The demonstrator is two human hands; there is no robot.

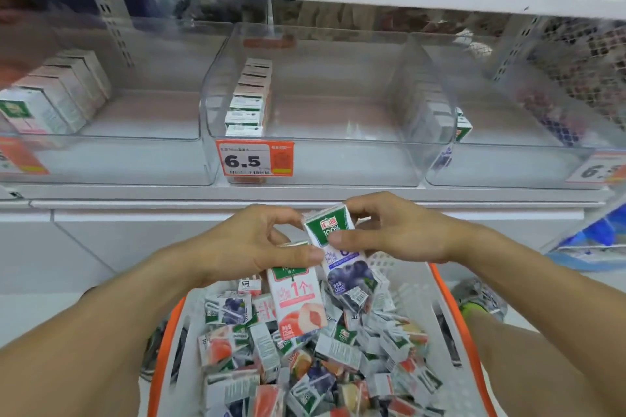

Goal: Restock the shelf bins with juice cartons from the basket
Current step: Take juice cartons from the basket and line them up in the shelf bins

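While left hand (257,244) pinches peach carton (298,301) and right hand (389,234) grips blueberry carton (342,257), both above basket (450,308), below middle bin (325,159): thin top pinch, likely slip back into pile; flavours could get misbinned.

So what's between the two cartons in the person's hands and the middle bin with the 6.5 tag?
Head view: only the white shelf edge. The peach carton and blueberry carton hang over the basket, below the middle bin and its 6.5 price tag.

A shop aisle: price tag (254,158) on clear shelf bins (325,159) of stocked cartons (249,101).
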